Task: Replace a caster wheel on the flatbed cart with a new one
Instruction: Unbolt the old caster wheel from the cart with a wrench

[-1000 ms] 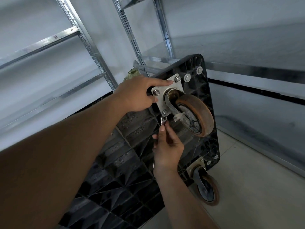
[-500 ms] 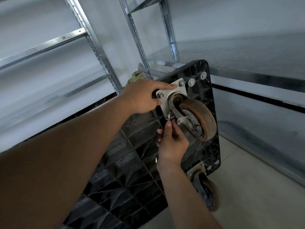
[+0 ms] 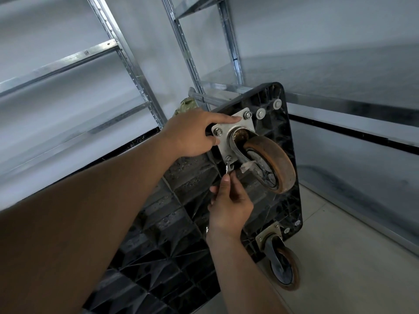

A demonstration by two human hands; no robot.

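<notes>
The right hand [image 3: 229,207] pinches a small wrench [image 3: 228,167] in its grip, thumb and fingers curled round the handle, the wrench head set on the lower-left nut [image 3: 228,158] of the mounting plate [image 3: 233,132]. The left hand [image 3: 192,134] grips the edge of the flatbed cart [image 3: 181,223] beside the plate, index finger stretched across the plate's top edge. The plate carries a worn brown caster wheel [image 3: 272,164], bolted to the cart's black ribbed underside, which stands tipped on its side. A second caster [image 3: 283,266] sits at the lower corner, touching the floor [image 3: 351,257]. Metal shelving [image 3: 127,62] stands behind.
</notes>
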